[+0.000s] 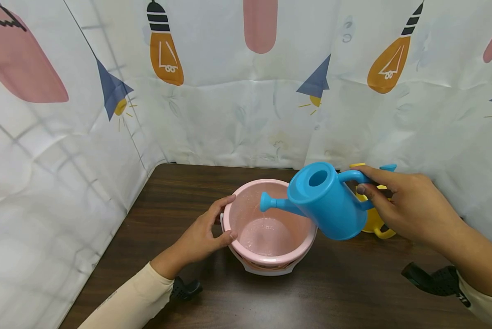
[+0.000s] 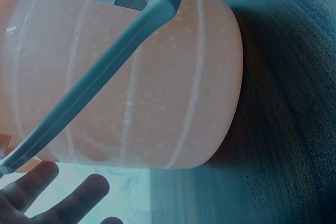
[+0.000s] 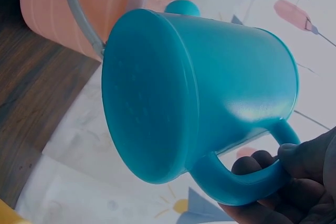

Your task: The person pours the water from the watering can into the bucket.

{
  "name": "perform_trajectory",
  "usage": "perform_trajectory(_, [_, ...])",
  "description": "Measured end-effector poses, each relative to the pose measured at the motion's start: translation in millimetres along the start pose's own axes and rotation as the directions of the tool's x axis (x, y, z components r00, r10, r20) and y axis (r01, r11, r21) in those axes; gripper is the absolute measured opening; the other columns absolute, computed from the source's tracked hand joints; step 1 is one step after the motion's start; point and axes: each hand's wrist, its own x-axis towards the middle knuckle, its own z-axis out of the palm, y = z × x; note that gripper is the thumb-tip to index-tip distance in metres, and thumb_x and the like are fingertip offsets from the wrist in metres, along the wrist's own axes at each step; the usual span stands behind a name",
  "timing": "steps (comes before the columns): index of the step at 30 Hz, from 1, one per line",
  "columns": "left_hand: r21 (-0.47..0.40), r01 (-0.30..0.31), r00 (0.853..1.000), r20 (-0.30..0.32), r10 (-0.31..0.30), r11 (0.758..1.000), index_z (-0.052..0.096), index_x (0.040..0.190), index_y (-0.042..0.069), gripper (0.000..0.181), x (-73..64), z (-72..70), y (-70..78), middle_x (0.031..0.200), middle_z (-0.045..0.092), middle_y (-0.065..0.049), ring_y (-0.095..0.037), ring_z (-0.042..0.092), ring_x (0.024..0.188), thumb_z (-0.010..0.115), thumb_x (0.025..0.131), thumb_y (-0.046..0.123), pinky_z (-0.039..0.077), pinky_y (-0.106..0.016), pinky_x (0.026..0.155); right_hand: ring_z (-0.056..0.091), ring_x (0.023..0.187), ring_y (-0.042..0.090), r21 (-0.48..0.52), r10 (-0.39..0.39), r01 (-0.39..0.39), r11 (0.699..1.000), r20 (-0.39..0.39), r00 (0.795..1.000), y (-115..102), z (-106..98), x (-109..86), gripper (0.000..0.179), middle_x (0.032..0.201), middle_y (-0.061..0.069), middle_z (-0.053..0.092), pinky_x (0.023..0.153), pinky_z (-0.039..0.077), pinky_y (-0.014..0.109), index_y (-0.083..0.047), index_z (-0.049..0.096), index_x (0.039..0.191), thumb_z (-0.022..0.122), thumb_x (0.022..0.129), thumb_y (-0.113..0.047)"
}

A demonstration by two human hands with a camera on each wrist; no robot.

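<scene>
In the head view, a pink bucket (image 1: 270, 261) with a pale handle stands on the dark table. My left hand (image 1: 200, 233) holds the bucket's left rim, thumb and a fingertip over the edge; other fingers extend along the outside in the left wrist view. My right hand (image 1: 406, 201) grips the handle of a blue watering can (image 1: 332, 210). The can tilts to the left, its spout (image 1: 283, 205) over the bucket's opening. A thin trickle falls from the spout, and shallow clear water (image 1: 266, 235) covers the bucket's bottom.
Behind my right hand stands a yellow watering can (image 1: 371, 221), partly hidden, with a blue piece (image 1: 388, 167) showing above it. A white printed curtain (image 1: 246, 109) hangs along the back and left edges of the wood-grain table (image 1: 168, 196).
</scene>
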Motion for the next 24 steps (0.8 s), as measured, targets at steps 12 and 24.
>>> perform_trajectory(12, [0.009,0.001,1.000,-0.002,-0.001,1.000,0.029,0.160,0.028,0.079,-0.8,-0.3,0.8,0.140,0.053,-0.006,-0.023,0.060,0.115,0.070,0.094,0.043,0.049,-0.054,0.095,0.073,0.070,0.033,-0.026,-0.011,0.011,1.000,0.000,1.000,0.5,0.0,0.2,0.050,0.096,0.020,0.075,0.051,0.050,0.034,-0.001,0.066,0.134,0.079,0.086,0.001])
perform_trajectory(24, [0.004,-0.015,1.000,-0.005,0.015,1.000,0.029,0.160,0.025,0.079,0.3,0.0,1.7,0.138,0.055,-0.007,-0.022,0.060,0.114,0.069,0.094,0.043,0.050,-0.052,0.094,0.074,0.075,0.036,-0.007,-0.024,0.024,1.000,-0.014,1.000,1.1,1.2,0.5,0.048,0.096,0.017,0.076,0.060,0.057,0.049,0.002,0.065,0.133,0.077,0.087,0.003])
